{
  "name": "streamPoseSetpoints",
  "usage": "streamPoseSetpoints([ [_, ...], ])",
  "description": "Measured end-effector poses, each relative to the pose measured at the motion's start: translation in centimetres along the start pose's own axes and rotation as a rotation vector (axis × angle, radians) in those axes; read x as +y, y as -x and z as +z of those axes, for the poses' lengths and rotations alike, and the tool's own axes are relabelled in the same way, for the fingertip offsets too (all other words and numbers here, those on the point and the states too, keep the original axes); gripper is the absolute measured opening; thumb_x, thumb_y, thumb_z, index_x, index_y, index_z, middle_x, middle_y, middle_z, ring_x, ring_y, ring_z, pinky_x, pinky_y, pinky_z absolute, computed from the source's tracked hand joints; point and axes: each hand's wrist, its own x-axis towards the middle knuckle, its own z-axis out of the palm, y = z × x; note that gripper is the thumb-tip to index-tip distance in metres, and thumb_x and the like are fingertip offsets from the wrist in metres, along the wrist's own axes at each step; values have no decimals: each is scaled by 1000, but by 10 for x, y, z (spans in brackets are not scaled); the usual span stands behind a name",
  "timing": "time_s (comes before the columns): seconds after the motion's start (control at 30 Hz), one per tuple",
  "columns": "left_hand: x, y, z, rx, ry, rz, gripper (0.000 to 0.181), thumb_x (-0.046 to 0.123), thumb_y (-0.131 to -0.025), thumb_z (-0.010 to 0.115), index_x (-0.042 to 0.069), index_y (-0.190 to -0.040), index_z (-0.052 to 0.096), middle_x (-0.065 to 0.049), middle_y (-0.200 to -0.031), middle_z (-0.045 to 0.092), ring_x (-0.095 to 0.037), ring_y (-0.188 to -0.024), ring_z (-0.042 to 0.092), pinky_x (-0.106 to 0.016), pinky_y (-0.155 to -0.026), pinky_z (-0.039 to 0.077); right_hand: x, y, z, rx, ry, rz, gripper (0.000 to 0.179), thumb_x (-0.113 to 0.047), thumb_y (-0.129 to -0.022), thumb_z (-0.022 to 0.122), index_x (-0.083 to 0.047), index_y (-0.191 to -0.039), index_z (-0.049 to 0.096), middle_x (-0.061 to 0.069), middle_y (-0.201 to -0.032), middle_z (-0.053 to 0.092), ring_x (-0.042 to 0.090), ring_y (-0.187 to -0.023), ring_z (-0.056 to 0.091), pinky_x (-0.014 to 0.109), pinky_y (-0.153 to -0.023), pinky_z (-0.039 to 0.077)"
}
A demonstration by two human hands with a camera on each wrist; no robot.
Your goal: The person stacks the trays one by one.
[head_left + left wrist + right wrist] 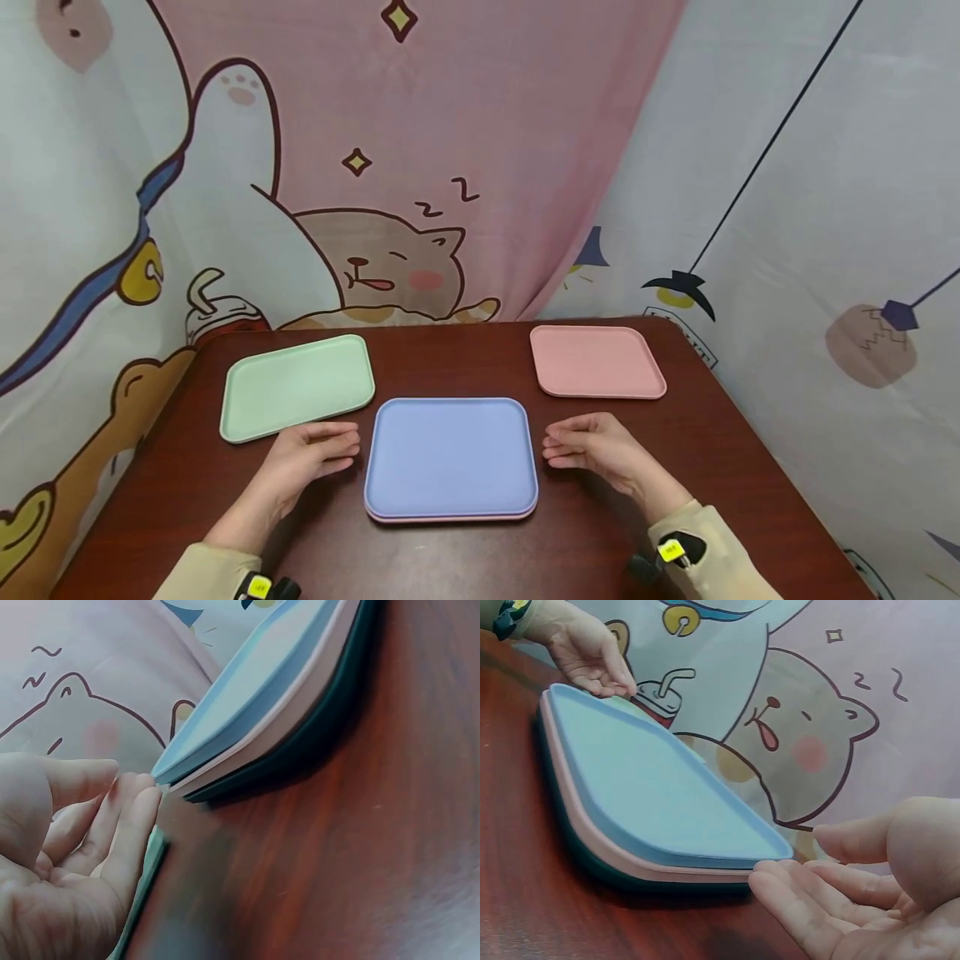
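The blue tray (pixel 452 457) lies flat, topmost in a stack on the brown table (pixel 450 558); directly beneath it shows the rim of a lower pink tray (pixel 328 667), and under that a dark band (pixel 351 682) (another tray or only shadow, I cannot tell). If the stack is taken by its sides, the likeliest trouble is slipping; a squeeze on the blue tray's rim alone could slide it off the layers below, and uneven pressure from the two sides could tilt it or skew the pile. A careless sweep left of the blue tray might also nudge the green tray, since one hand is so near it.

The left hand (pixel 311 454) is just left of the blue tray, the right hand (pixel 596 450) just right of it, both apart from its rim; each points its fingers inward, palm turned towards the stack; the fingers are loosely extended and slightly bent, thumbs standing off from them, and neither hand holds anything.

Beyond the blue tray to the left lies the green tray (pixel 296 387), set at a slant; beyond it to the right, the far pink tray (pixel 597 361); behind everything hangs a cartoon-printed cloth (pixel 480 100).
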Motion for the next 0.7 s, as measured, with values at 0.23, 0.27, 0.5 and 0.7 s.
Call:
streamPoseSetpoints([
  [0.23, 16, -2, -11, -54, -15, 45, 48, 4, -103, 69, -19, -142, 53, -23, -124, 72, -22, -103, 75, -37, -91, 63, -13, -4, -5, -5, -12, -10, 40, 0, -106, 61, 26, -135, 50, 31, -115, 71, 31, -100, 76, 46, -93, 62],
  [0.27, 18, -2, -13, -60, -15, 52, 49, 5, -103, 68, -19, -143, 51, -22, -124, 72, -22, -104, 75, -37, -91, 63, -15, -5, -5, -5, -12, -10, 40, 0, -106, 61, 25, -135, 50, 31, -116, 71, 31, -101, 76, 46, -93, 62],
  [0.5, 35, -3, -26, -72, -11, 72, 55, 9, -106, 66, -19, -148, 45, -19, -126, 72, -22, -111, 74, -38, -94, 61, -32, -16, -3, -15, -9, -25, 25, -2, -106, 63, 13, -126, 65, 28, -117, 72, 33, -105, 75, 47, -97, 60],
  [0.7, 48, -2, -41, -57, -36, 93, 56, 12, -107, 65, -17, -151, 43, -17, -130, 71, -21, -113, 73, -37, -94, 61, -49, -30, 0, -6, 9, -34, 27, -5, -106, 64, 12, -128, 65, 23, -115, 74, 32, -108, 74, 47, -99, 58],
])
